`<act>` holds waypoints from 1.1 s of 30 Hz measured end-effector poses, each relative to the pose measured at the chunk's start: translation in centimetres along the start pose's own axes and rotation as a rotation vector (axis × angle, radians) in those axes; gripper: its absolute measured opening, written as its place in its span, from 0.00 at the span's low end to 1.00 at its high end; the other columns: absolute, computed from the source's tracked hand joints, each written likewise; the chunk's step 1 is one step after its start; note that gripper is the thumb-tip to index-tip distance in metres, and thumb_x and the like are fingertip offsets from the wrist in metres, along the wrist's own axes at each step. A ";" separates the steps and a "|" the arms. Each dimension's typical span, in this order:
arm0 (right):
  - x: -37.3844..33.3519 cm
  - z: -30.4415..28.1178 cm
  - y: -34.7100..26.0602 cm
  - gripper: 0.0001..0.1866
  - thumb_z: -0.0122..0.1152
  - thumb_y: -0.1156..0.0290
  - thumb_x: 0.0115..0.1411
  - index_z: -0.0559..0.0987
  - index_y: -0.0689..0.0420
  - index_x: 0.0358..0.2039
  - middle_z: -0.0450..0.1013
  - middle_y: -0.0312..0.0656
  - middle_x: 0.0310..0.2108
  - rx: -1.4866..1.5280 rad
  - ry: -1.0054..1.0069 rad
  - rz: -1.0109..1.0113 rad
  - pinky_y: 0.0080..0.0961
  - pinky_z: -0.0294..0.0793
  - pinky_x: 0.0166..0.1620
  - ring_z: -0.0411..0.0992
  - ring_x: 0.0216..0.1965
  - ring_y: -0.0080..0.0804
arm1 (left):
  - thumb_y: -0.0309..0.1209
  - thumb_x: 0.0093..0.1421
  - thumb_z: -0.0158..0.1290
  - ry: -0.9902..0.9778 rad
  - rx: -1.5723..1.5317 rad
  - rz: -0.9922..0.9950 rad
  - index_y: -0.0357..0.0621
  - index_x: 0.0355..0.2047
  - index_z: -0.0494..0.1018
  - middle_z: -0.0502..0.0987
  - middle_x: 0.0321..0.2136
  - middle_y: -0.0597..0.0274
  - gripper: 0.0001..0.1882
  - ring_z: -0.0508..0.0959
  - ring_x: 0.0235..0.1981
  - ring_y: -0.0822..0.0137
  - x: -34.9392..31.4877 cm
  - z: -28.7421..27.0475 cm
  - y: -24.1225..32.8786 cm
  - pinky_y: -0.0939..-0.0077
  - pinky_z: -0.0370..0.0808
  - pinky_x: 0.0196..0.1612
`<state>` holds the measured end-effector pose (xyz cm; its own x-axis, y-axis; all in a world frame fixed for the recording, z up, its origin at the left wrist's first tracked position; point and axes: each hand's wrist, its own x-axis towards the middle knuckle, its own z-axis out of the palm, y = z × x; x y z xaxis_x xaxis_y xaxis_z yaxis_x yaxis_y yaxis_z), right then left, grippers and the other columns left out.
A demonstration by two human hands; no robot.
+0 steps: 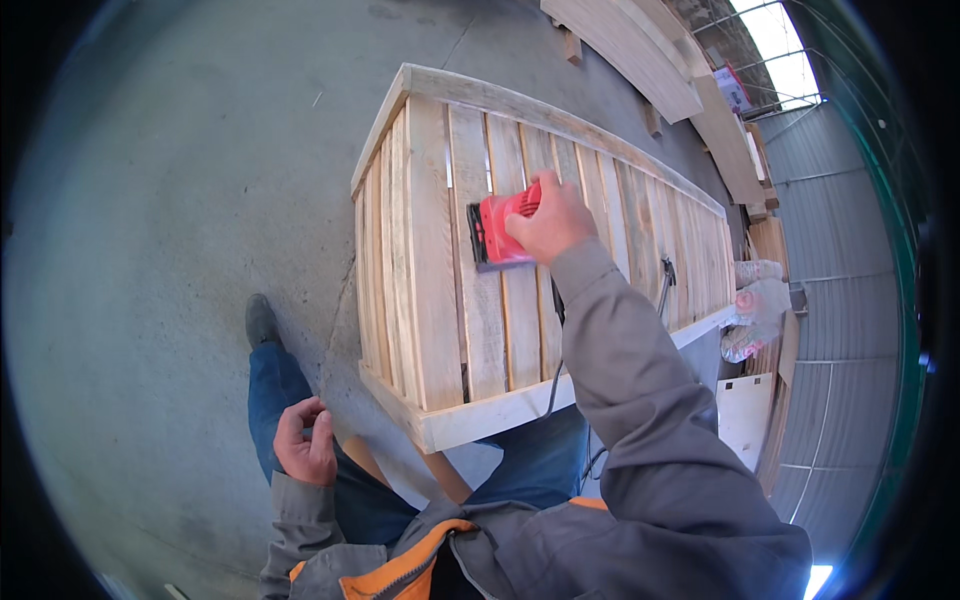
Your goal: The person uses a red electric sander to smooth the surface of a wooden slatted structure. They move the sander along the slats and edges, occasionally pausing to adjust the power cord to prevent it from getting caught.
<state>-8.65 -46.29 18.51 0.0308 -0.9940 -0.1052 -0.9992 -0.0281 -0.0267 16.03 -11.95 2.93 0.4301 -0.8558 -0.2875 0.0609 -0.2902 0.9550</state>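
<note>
My right hand (558,222) is wrapped round a red palm sander (503,228) with a black base. The sander's base rests on the slats near the left end of a long wooden slatted crate (432,250). A dark power cord (553,385) hangs over the crate's near edge below my right forearm. My left hand (305,442) hangs beside my leg, left of the crate's near corner and apart from it. Its fingers are curled in, and nothing shows in them.
The crate stands on wooden legs (445,477) above a grey concrete floor (200,250). A dark clamp-like metal piece (667,285) lies on its right part. Long boards (640,50) lie at the far right. White bags (757,305) sit past the crate's right end.
</note>
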 end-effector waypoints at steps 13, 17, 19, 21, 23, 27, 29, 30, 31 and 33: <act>12.0 -0.3 -3.6 0.31 0.70 0.51 0.52 0.76 0.56 0.52 0.80 0.57 0.48 0.065 0.065 -0.017 0.42 0.75 0.58 0.77 0.55 0.54 | 0.24 0.67 0.58 0.047 0.038 0.081 0.35 0.46 0.78 0.80 0.37 0.59 0.08 0.78 0.35 0.73 0.2 -0.4 -0.3 0.79 0.77 0.34; 13.6 -0.3 -4.4 0.32 0.70 0.49 0.51 0.77 0.57 0.51 0.80 0.56 0.49 0.049 0.092 -0.008 0.42 0.75 0.59 0.78 0.54 0.55 | 0.24 0.67 0.58 0.043 0.018 0.059 0.35 0.46 0.78 0.80 0.38 0.59 0.08 0.78 0.35 0.73 0.2 -0.5 -0.2 0.79 0.77 0.33; 14.4 0.0 -4.6 0.32 0.70 0.49 0.50 0.77 0.57 0.50 0.80 0.56 0.49 0.044 0.110 -0.017 0.42 0.76 0.59 0.78 0.54 0.54 | 0.24 0.68 0.58 0.035 0.025 0.047 0.35 0.46 0.78 0.79 0.38 0.59 0.09 0.78 0.35 0.73 0.2 -0.6 -0.1 0.80 0.77 0.32; 15.6 0.0 -4.5 0.32 0.70 0.48 0.50 0.78 0.57 0.50 0.80 0.57 0.50 0.048 0.126 -0.027 0.41 0.76 0.58 0.78 0.54 0.54 | 0.24 0.68 0.57 0.022 0.029 0.048 0.35 0.46 0.77 0.79 0.37 0.59 0.09 0.78 0.35 0.73 0.4 -0.5 -0.2 0.80 0.76 0.32; 16.5 -0.1 -4.9 0.32 0.70 0.48 0.50 0.78 0.58 0.49 0.80 0.57 0.50 0.053 0.139 -0.021 0.41 0.77 0.58 0.78 0.54 0.54 | 0.24 0.68 0.57 0.019 0.042 0.056 0.35 0.46 0.77 0.79 0.37 0.59 0.09 0.78 0.34 0.73 0.3 -0.6 -0.2 0.80 0.76 0.31; 16.8 -1.0 -6.4 0.40 0.73 0.43 0.54 0.75 0.58 0.59 0.76 0.58 0.57 0.070 0.012 -0.041 0.40 0.77 0.61 0.76 0.59 0.53 | 0.24 0.69 0.56 0.006 -0.047 -0.024 0.35 0.48 0.77 0.78 0.39 0.64 0.10 0.75 0.37 0.75 0.2 -0.6 0.5 0.80 0.74 0.43; 16.1 -0.8 -6.2 0.37 0.72 0.44 0.55 0.76 0.58 0.57 0.76 0.59 0.57 0.021 0.034 -0.085 0.41 0.77 0.60 0.77 0.58 0.54 | 0.24 0.69 0.56 0.013 -0.041 -0.001 0.35 0.48 0.76 0.78 0.39 0.64 0.10 0.75 0.37 0.75 0.3 -0.4 0.2 0.80 0.74 0.44; 15.7 -1.1 -5.9 0.36 0.72 0.45 0.55 0.76 0.58 0.56 0.76 0.59 0.58 -0.008 0.049 -0.104 0.41 0.77 0.60 0.77 0.58 0.54 | 0.24 0.69 0.56 0.010 -0.040 0.004 0.35 0.48 0.76 0.79 0.39 0.64 0.10 0.75 0.37 0.75 0.3 -0.2 0.2 0.80 0.74 0.44; 15.2 -1.3 -5.4 0.35 0.71 0.46 0.55 0.76 0.58 0.55 0.76 0.60 0.57 0.001 0.043 -0.086 0.42 0.77 0.60 0.77 0.58 0.54 | 0.24 0.69 0.56 0.007 -0.039 0.008 0.35 0.48 0.76 0.79 0.39 0.64 0.10 0.75 0.37 0.75 0.4 -0.2 0.2 0.80 0.74 0.44; 12.5 -1.6 -5.5 0.32 0.71 0.48 0.56 0.77 0.58 0.53 0.76 0.60 0.57 0.030 0.024 -0.062 0.42 0.77 0.60 0.77 0.58 0.55 | 0.24 0.69 0.56 0.025 -0.026 0.029 0.35 0.48 0.77 0.79 0.38 0.62 0.10 0.76 0.37 0.74 0.2 -0.2 -0.2 0.79 0.75 0.42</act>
<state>-2.77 -58.76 18.92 0.0916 -0.9927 -0.0784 -0.9943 -0.0869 -0.0620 16.33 -12.02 2.73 0.4543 -0.8528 -0.2576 0.0713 -0.2534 0.9647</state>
